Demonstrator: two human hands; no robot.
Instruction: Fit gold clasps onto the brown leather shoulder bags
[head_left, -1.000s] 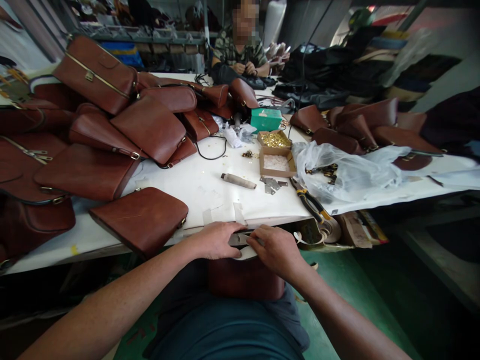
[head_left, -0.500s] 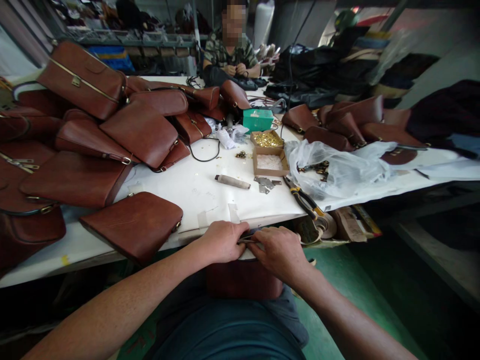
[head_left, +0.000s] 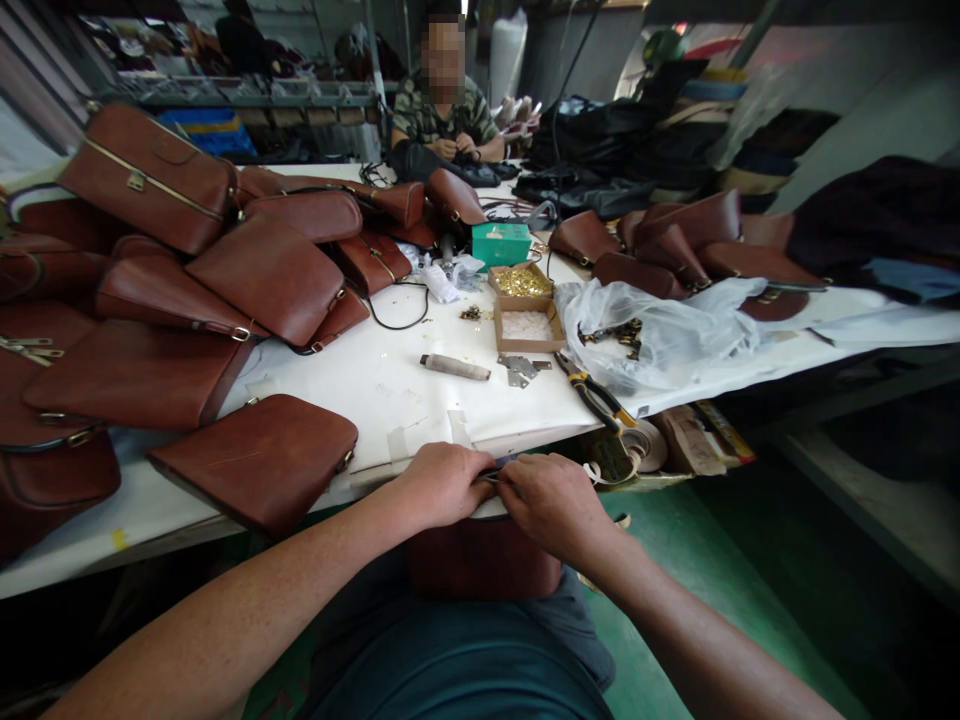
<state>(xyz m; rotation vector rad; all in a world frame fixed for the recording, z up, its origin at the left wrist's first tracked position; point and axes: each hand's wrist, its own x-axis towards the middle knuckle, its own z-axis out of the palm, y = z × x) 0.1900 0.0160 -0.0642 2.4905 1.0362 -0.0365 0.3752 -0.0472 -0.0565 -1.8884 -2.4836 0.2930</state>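
On my lap stands a brown leather bag (head_left: 484, 562), its upper edge covered by my fingers. My left hand (head_left: 448, 486) is closed at that upper edge, thumb and fingers pinched together. Close against it, my right hand (head_left: 556, 503) is closed too, with bent fingers on the same edge. A thin pale strip shows between the fingertips; its exact kind is hidden. Beyond my hands, on the white table (head_left: 375, 375), lie a wrapped rod-shaped tool (head_left: 455, 367), flat metal plates (head_left: 520, 370) and pliers (head_left: 596, 393) with black and yellow handles.
Several brown leather bags (head_left: 262, 275) are piled at the left, more at the back right. Small open boxes hold gold-coloured pieces (head_left: 520, 280) and pale pieces (head_left: 526, 326). A clear plastic bag (head_left: 660, 335) lies beside them. Across the table sits a person (head_left: 446, 120).
The view has turned slightly, so the table's things appear a little further left. Both hands stay closed at the bag's upper edge, with only small finger shifts.
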